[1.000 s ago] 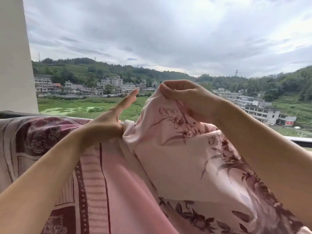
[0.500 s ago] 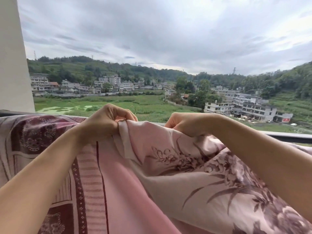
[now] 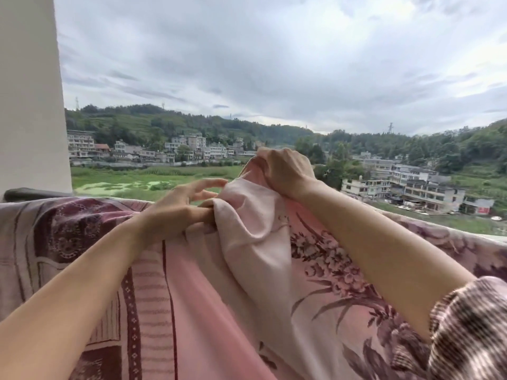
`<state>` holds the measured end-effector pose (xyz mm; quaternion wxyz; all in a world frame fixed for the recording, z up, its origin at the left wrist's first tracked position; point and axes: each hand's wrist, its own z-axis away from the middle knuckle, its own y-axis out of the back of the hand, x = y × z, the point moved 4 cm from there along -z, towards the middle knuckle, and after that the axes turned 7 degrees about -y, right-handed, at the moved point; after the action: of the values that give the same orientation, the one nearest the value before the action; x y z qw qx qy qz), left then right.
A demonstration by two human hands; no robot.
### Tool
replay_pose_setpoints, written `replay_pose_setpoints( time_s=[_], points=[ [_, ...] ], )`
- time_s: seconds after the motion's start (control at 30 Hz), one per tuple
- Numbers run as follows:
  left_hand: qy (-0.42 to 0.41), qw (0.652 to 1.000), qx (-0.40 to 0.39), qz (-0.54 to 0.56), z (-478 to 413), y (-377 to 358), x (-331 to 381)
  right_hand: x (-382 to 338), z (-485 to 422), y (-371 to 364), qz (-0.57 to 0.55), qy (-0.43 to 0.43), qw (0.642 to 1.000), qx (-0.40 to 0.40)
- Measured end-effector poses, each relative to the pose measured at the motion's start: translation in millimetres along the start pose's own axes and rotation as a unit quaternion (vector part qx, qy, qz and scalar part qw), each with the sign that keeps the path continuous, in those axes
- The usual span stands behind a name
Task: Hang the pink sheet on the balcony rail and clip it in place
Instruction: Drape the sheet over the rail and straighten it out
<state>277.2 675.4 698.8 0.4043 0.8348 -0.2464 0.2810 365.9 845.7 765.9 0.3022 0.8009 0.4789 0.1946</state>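
The pink sheet (image 3: 255, 259), printed with dark purple flowers, lies over the balcony rail (image 3: 30, 193) and fills the lower right of the view. My right hand (image 3: 285, 171) is closed on a bunched edge of it and holds that edge up above the rail. My left hand (image 3: 178, 209) touches the pale underside fold just left of that; its lower fingers press into the cloth while its upper fingers are spread. No clip is visible.
A second cloth (image 3: 76, 242) with dark maroon squares and stripes hangs over the rail at the left, touching the pink sheet. A white wall pillar (image 3: 30, 91) stands at the far left. Beyond the rail are open air, fields and houses far below.
My right hand has lifted the sheet's edge up from rail height. My left hand has loosened from a closed grip to spread fingers on the fold.
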Motion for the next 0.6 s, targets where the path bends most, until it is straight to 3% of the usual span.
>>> replay_pose_setpoints(
  time_s=[0.07,0.1,0.2,0.33,0.5,0.6],
  points=[
    [0.088,0.98,-0.022,0.176,-2,1,-1,3,0,1,0.024,0.026,0.999,0.016],
    [0.122,0.969,-0.026,0.211,-4,1,-3,2,0,4,0.033,0.042,0.998,0.03],
    [0.174,0.98,-0.071,0.071,-14,3,-12,-1,0,11,0.046,0.074,0.994,0.066],
    [0.189,0.962,-0.196,-0.013,-32,5,-17,3,-1,10,0.043,0.06,0.994,0.079],
    [0.181,0.982,-0.047,-0.003,-63,28,-18,20,-10,8,0.029,0.009,0.995,0.097],
    [0.136,0.975,0.116,-0.129,-92,49,-23,25,-18,6,0.016,-0.031,0.994,0.105]
  ],
)
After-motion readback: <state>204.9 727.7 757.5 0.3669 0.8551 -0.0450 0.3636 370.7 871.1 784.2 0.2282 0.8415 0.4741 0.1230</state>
